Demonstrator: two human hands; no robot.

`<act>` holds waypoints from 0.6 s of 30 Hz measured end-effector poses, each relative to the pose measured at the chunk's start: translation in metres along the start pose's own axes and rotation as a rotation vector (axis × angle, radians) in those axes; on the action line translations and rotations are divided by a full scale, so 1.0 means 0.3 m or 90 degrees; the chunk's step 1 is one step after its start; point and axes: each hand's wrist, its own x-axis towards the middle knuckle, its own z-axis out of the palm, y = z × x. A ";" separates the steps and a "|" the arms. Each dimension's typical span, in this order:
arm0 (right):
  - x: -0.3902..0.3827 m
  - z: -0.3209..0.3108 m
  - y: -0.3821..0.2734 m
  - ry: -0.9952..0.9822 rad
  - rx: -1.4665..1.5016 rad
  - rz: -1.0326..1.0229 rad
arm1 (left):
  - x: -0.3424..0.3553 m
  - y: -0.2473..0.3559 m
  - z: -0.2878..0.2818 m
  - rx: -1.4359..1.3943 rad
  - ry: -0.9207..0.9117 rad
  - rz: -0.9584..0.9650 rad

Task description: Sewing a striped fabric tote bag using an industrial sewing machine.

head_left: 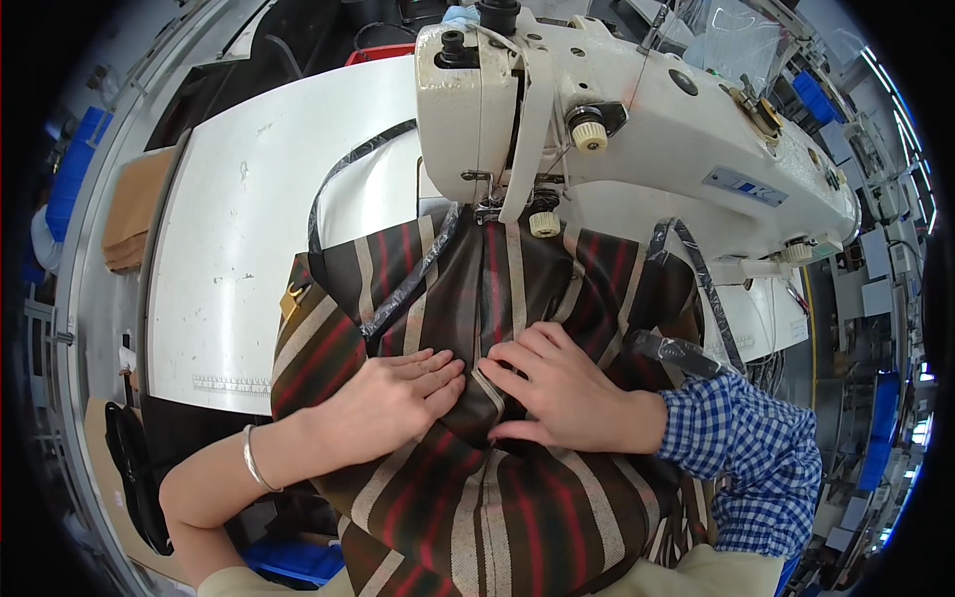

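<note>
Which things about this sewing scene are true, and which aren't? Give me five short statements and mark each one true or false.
1. The striped piece reaches up to the needle end of the sewing machine. True.
2. The left hand is lifted clear of the striped piece. False: it lies on it, fingers stretched out.
3. The right hand touches the striped piece. True.
4. A bangle is on the right wrist. False: the silver bangle is on the left wrist.
5. The blue-and-white checked sleeve is on the right arm. True.
</note>
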 end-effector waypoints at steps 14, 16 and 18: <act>-0.127 -0.050 0.065 -0.162 0.039 -0.052 | 0.018 0.026 -0.031 0.055 0.115 0.054; -0.120 -0.037 0.063 -0.116 0.032 -0.045 | 0.019 0.043 -0.052 0.187 0.186 0.173; -0.123 -0.002 0.060 -0.061 0.027 -0.036 | 0.013 0.072 -0.054 0.237 0.135 0.250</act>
